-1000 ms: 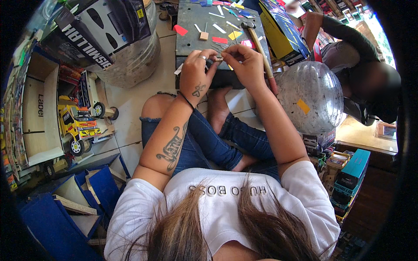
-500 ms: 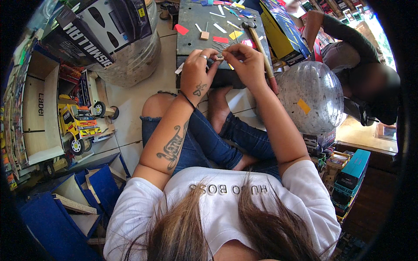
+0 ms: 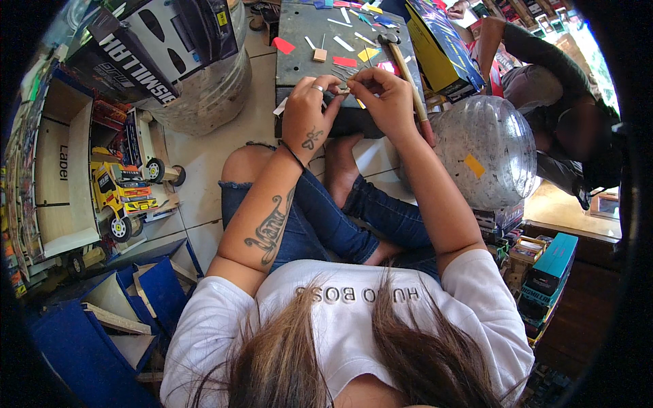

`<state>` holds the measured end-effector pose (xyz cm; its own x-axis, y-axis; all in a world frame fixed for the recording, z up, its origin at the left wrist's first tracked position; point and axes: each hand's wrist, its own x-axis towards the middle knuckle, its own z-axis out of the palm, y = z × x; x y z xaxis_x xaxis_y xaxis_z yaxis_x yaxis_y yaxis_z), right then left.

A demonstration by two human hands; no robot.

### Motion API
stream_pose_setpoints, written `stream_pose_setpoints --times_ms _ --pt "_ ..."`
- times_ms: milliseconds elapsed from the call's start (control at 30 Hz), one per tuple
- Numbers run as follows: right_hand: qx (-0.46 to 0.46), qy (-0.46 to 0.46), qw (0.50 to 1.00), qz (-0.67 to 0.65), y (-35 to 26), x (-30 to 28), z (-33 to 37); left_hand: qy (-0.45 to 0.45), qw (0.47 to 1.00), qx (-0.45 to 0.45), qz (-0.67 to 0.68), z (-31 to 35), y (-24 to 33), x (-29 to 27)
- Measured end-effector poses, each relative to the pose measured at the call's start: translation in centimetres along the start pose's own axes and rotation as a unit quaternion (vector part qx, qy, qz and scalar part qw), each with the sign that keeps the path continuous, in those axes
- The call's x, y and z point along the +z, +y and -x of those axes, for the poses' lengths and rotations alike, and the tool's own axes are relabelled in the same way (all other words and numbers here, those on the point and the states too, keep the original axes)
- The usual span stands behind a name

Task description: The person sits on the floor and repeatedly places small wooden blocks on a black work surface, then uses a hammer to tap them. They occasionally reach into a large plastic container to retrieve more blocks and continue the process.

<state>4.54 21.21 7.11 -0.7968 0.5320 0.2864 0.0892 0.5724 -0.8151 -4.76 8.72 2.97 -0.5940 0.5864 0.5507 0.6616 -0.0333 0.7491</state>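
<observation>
Over the near edge of a dark work surface (image 3: 306,79), my two hands meet at the fingertips. My left hand (image 3: 309,105) pinches a small light-coloured piece (image 3: 344,91), too small to name and partly hidden by the fingers. From the other side, my right hand (image 3: 386,98) closes its thumb and forefinger at the same piece. Beyond the hands lie a small wooden block (image 3: 320,55), a red scrap (image 3: 344,62), a yellow scrap (image 3: 369,54) and several thin dark strips. A hammer (image 3: 406,75) with a worn wooden handle rests at the surface's right side, close to my right hand.
A large clear plastic container (image 3: 490,153) stands right, beside a yellow and blue box (image 3: 445,51). Another person (image 3: 544,81) sits beyond it. At left are toy trucks (image 3: 122,187), a black printed panel (image 3: 129,61) and blue wooden parts (image 3: 88,333).
My hands stay almost in place, still pinching the small piece. The other person's head has shifted, and a hand now shows at the top right.
</observation>
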Motion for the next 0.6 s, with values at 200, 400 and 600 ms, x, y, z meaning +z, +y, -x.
stream_pose_setpoints --times_ms 200,400,600 --pt "0.001 -0.002 1.000 0.010 0.00 -0.07 0.00 -0.001 1.000 -0.002 0.001 0.02 0.00 0.00" --pt "-0.010 0.000 1.000 0.005 -0.05 -0.04 -0.07 0.001 1.000 -0.005 0.005 0.01 0.06 -0.03" --pt "0.000 -0.019 1.000 0.025 -0.08 -0.24 -0.05 -0.001 1.000 -0.009 0.004 0.02 0.09 -0.04"
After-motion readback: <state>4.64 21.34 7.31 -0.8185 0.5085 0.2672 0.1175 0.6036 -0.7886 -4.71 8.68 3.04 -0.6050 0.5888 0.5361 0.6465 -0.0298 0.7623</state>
